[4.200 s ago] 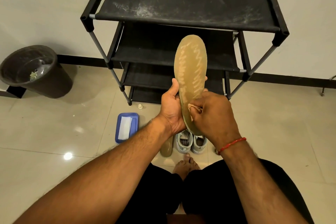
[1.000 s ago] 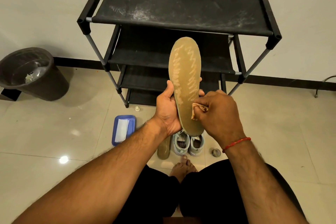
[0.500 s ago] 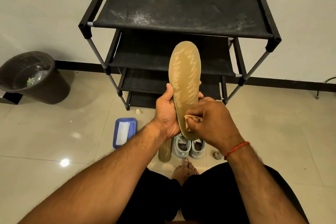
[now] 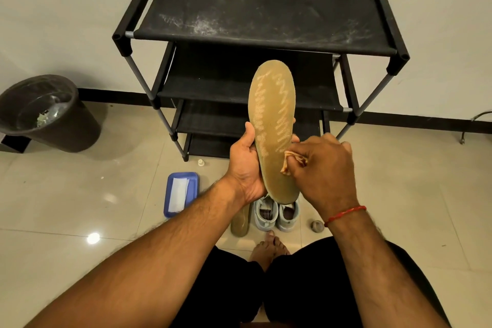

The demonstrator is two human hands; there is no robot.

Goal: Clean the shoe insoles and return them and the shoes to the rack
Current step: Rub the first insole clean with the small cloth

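Cloth [image 4: 294,162] now higher on insole [image 4: 271,114]

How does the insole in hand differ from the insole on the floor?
The held insole stands upright in the left hand, wiped by the right hand with a wipe; the floor insole lies flat beside the shoes, untouched and partly hidden. Both are tan.

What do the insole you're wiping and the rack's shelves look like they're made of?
Insole: likely foam under a tan, matte mesh fabric; a fine woven texture with pale zigzag marks shows. Rack: shelves look like black matte cloth stretched between grey metal-looking tubes with black plastic-looking joints; dust streaks cling to the top one.
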